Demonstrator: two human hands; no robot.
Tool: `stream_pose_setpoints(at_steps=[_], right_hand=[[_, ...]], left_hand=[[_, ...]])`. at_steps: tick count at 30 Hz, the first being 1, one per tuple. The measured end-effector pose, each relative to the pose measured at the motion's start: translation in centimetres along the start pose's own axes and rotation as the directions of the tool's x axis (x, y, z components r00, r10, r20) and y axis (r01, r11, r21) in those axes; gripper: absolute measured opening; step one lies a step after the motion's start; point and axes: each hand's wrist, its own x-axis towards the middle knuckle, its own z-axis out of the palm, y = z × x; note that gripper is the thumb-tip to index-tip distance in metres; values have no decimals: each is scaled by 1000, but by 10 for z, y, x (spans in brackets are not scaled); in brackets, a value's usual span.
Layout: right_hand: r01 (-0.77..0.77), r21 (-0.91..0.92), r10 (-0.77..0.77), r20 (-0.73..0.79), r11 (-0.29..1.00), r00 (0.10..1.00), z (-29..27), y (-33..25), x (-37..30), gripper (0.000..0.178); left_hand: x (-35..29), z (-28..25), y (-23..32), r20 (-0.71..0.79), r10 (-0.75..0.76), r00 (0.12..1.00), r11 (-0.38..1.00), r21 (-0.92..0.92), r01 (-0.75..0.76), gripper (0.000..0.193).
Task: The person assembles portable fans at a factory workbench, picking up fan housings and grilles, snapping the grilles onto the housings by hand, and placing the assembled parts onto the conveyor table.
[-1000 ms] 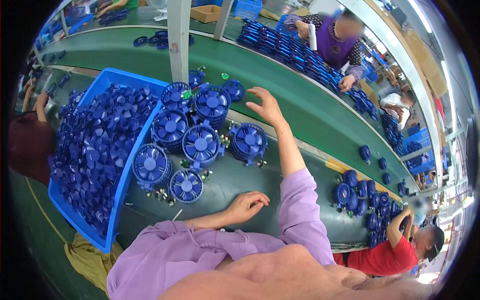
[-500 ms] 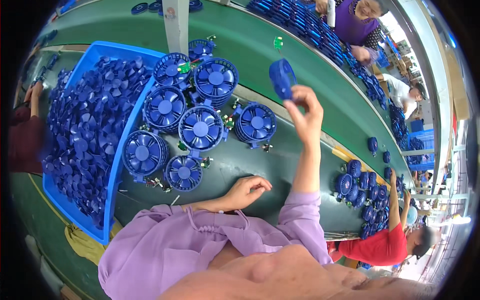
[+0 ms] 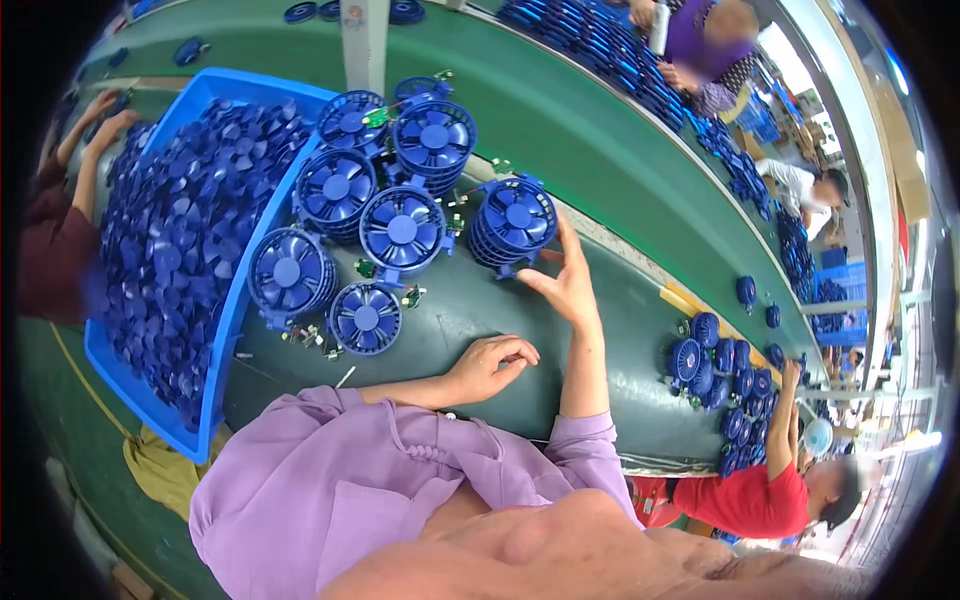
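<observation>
My right hand (image 3: 568, 280) is beside a stack of blue fan housings (image 3: 516, 214), thumb and fingers spread at its right side. The fingertips are at the stack's edge; whether they touch it I cannot tell. On the green-grey worktop rests my left hand (image 3: 490, 368), loosely curled, with nothing seen in it. To the left of the stack stand more round blue fan housings, one stack (image 3: 402, 230) in the middle and a lower one (image 3: 366, 318) nearer me. Small green circuit boards (image 3: 366, 268) on wires hang beside them.
A blue bin (image 3: 232, 330) full of blue fan blades stands at the left. Beyond the housings runs a green conveyor belt (image 3: 600, 180), with a metal post (image 3: 364, 50) at its near side. More blue fans (image 3: 740, 380) crowd the right, near a person in red (image 3: 745, 500).
My right hand has come down and nearer from over the belt. The fan housing it held now appears on top of the stack, which looks taller. My left hand has hardly moved.
</observation>
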Motion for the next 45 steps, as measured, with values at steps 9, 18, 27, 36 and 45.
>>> stream_pose_setpoints(at_steps=[9, 18, 27, 36, 45], right_hand=[[61, -126, -69, -62, 990, 996, 46, 17, 17, 85], [61, -117, -72, -91, 991, 993, 50, 27, 9, 86], [13, 169, 0, -76, 985, 997, 40, 6, -27, 76], [-15, 213, 26, -49, 977, 998, 21, -37, -75, 61], [3, 490, -86, 146, 872, 986, 71, -95, -83, 89]], left_hand=[[-1, -2, -8, 43, 39, 998, 997, 71, -42, 10], [0, -5, -7, 90, 26, 996, 994, 99, -35, 13], [-9, -3, -5, 126, 55, 990, 988, 134, -72, 14], [-36, -16, 62, 26, 420, 907, 896, 149, -419, 12], [-113, -91, 92, -360, 768, 529, 514, 840, -175, 34]])
